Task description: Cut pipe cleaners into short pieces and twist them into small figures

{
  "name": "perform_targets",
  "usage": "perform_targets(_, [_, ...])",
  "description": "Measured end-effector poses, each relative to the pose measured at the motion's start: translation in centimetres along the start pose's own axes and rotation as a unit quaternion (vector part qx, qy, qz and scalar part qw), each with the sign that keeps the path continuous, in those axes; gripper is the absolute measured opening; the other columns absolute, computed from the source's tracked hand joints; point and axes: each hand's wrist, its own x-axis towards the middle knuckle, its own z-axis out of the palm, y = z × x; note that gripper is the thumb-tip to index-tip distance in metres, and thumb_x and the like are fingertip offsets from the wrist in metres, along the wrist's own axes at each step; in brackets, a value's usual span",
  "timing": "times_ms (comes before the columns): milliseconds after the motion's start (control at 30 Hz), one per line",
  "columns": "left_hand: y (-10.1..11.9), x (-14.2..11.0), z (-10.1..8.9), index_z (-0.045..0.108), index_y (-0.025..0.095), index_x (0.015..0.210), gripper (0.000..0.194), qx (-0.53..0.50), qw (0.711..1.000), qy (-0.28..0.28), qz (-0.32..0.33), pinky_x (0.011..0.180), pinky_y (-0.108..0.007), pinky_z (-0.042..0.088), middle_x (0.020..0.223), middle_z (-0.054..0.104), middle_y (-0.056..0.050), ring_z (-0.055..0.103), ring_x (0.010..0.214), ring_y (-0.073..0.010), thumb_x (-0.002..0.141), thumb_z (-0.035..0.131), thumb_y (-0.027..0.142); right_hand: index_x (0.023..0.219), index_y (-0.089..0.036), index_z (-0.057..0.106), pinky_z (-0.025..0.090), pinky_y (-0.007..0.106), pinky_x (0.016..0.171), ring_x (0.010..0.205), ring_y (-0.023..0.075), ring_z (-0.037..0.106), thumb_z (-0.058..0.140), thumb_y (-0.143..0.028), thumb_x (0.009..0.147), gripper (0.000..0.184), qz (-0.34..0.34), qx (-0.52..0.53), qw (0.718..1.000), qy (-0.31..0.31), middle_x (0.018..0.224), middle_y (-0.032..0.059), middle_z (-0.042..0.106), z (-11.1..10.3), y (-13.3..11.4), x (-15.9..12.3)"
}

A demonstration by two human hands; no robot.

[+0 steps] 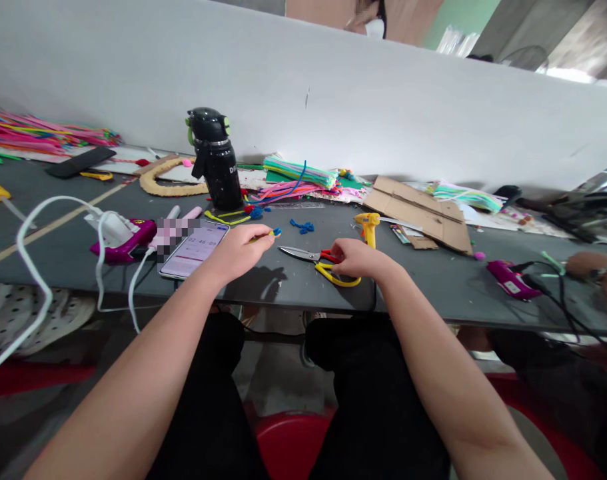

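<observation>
My left hand (244, 252) is closed in a pinch on a small yellow and blue pipe cleaner piece (276, 233), which pokes out past the fingertips. Beneath that wrist lies a phone (196, 250) showing a timer. My right hand (356, 258) has its fingers curled at the red handle of a pair of scissors (303, 253). The blades lie over the table pointing left, slightly apart, and the yellow handle loop sticks out toward me. Between the hands, farther back, sits a blue twisted pipe cleaner bit (302, 227). A yellow glue gun (368, 227) stands just behind my right hand.
A black bottle (217, 160) rises behind my left hand. Bundles of pipe cleaners (300, 171) and cardboard (420, 210) line the white partition (303, 87). Purple power strips (513, 280) with cords lie at both sides. Another person's hand (586, 265) is at the far right.
</observation>
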Motion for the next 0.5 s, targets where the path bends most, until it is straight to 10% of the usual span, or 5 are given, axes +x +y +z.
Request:
perform_targets(233, [-0.1,-0.2,-0.4,0.068,0.019,0.077,0.035,0.006,1.0,-0.021,0.005,0.066,-0.031,0.041,0.069,0.064,-0.003,0.058,0.073,-0.0219,0.088,0.054,0.049,0.092,-0.02,0.057,0.041,0.03,0.058,0.084,0.0255,0.065,0.076,-0.029,0.067,0.033,0.032,-0.045,0.997,-0.047,0.099,0.0115,0.069,0.3,-0.7,0.3])
perform_targets(500, [-1.8,0.2,-1.0,0.074,0.02,0.082,0.037,0.085,0.996,0.016,-0.007,0.062,-0.03,0.038,0.07,0.069,-0.005,0.057,0.066,-0.0207,0.089,0.051,0.047,0.085,-0.02,0.054,0.038,0.031,0.062,0.088,0.0266,0.063,0.069,-0.031,0.074,0.021,0.022,-0.07,0.996,0.044,0.096,0.0131,0.068,1.5,0.3,0.9])
